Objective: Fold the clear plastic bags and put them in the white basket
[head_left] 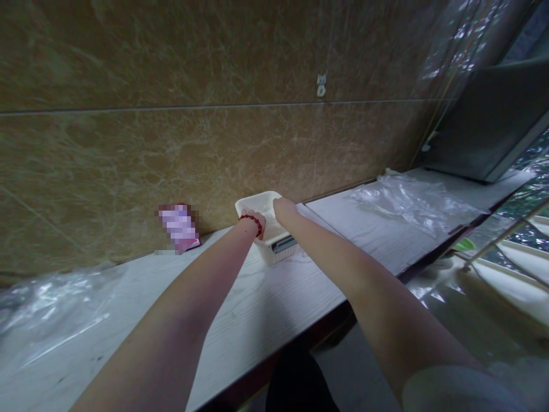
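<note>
A white plastic basket (257, 200) with a grey handle (283, 244) stands on the white counter close to the wall. Inside it is my left hand (258, 220), with a red beaded bracelet at the wrist. Most of its fingers are out of sight, so their pose is unclear. My right hand (282, 209) is bent over the basket's right side, curled closed. Its fingertips are hidden, and I cannot make out anything in them. The basket's contents are also hard to see.
On the left of the counter (240, 320) lies clear plastic wrap (55, 303). A pink packet (179, 226), blurred out, leans on the marbled wall. More clear plastic (412, 197) lies to the right, before a dark grey box-like appliance (484, 120). The counter's dark front edge runs below my arms.
</note>
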Available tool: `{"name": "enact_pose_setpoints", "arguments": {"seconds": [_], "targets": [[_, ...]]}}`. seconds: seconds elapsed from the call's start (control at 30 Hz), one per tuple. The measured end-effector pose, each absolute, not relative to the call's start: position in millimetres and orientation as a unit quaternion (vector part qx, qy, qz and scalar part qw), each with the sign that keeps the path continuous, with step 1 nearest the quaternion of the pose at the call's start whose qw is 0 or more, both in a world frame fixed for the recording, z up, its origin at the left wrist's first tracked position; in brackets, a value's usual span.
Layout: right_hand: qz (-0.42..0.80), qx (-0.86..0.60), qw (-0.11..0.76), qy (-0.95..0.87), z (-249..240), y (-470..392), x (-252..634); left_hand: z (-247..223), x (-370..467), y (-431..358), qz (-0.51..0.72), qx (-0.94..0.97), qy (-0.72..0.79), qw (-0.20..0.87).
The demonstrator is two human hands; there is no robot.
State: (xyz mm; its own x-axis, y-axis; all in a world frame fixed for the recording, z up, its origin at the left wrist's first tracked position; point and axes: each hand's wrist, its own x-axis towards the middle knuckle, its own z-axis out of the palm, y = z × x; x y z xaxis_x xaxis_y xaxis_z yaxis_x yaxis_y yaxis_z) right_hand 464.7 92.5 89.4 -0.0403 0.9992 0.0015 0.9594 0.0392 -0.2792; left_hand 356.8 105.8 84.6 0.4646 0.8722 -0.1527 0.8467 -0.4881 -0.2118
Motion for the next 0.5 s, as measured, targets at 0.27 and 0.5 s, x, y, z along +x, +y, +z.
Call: {"name": "enact_pose_setpoints", "arguments": {"seconds": [0.27,0.5], "targets": [[-0.085,-0.670,-0.059,-0.735,102,74,472,97,355,106,0.143,-0.868,-0.476,0.012],[-0.010,-0.656,-0.145,-0.741,107,62,487,84,362,101,0.123,-0.873,-0.472,-0.017]]}}
